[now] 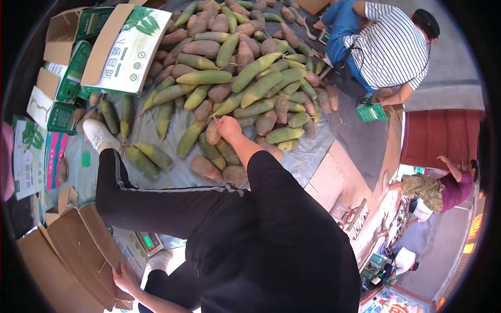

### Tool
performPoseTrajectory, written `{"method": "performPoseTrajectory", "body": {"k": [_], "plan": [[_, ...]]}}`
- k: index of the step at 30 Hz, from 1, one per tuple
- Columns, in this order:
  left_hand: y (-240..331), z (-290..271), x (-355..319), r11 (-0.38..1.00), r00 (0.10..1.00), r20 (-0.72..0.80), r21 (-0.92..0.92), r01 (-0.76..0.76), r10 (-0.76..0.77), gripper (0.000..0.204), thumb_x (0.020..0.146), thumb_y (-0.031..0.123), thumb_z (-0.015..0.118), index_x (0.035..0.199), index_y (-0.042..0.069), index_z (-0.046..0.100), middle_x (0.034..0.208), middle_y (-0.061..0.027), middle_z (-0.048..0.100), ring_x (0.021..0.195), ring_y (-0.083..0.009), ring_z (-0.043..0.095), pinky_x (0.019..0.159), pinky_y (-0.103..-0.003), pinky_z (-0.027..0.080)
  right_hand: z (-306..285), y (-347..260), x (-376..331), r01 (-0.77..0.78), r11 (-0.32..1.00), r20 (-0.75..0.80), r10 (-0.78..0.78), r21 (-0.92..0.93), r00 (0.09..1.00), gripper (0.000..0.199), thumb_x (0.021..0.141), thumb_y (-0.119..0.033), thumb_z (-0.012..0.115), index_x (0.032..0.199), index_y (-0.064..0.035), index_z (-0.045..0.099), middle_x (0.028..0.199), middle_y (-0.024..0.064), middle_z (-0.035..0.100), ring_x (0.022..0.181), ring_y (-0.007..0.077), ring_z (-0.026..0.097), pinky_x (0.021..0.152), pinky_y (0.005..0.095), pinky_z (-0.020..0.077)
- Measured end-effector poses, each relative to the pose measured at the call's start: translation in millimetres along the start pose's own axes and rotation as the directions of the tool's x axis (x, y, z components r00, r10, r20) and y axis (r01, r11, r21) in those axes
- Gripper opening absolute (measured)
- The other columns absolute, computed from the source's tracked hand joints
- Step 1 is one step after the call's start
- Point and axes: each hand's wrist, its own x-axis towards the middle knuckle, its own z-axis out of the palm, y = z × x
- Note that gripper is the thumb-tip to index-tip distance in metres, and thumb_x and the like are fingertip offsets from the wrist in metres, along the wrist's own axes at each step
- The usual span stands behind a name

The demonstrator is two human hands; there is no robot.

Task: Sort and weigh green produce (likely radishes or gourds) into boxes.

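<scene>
Over the heap of produce, my right hand (229, 128) is closed, its fingers at the upper end of a brownish-red radish (213, 132). Long green radishes (204, 77) lie piled with reddish-brown ones just beyond it. At the lower left, my left hand (125, 279) grips the edge of an open cardboard box (78, 253), fingers bent over the flap. What lies inside that box is hidden. Beside it, a small scale (149, 242) with a lit green display is partly covered by my leg.
Green-and-white printed cartons (125, 49) stand at the upper left. Loose green radishes (148, 159) lie on the plastic sheet (182, 175) near my foot. A person in a striped shirt (389, 44) crouches beyond the heap by a green box (371, 112). Other people (454, 190) work at the far right.
</scene>
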Motion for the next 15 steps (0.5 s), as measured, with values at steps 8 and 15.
{"method": "performPoseTrajectory", "body": {"k": [8, 15], "plan": [[5, -3, -2, 0.996, 1.000, -0.007, 0.083, 0.025, -0.025, 0.034, 0.080, 0.017, 0.060, 0.107, -0.004, 0.060, 0.099, -0.0190, 0.065, 0.089, -0.0302, 0.062, 0.080, -0.038, 0.047, 3, 22, 7, -0.084, 0.996, 0.024, 0.084, -0.005, 0.996, 0.013, 0.078, -0.018, 0.057, 0.084, -0.0100, 0.064, 0.090, 0.0149, 0.064, 0.089, 0.0334, 0.059, 0.078, 0.0409, 0.0468], [0, 1, 0, 0.999, 1.000, -0.011, 0.049, -0.017, 0.018, 0.036, 0.080, 0.018, 0.060, 0.107, -0.006, 0.059, 0.099, -0.0206, 0.064, 0.089, -0.0307, 0.062, 0.080, -0.038, 0.046, 1, 23, 10, -0.098, 0.995, 0.025, 0.098, -0.004, 0.995, 0.013, 0.077, -0.019, 0.058, 0.084, -0.0108, 0.064, 0.091, 0.0142, 0.064, 0.091, 0.0317, 0.059, 0.079, 0.0407, 0.0465]]}}
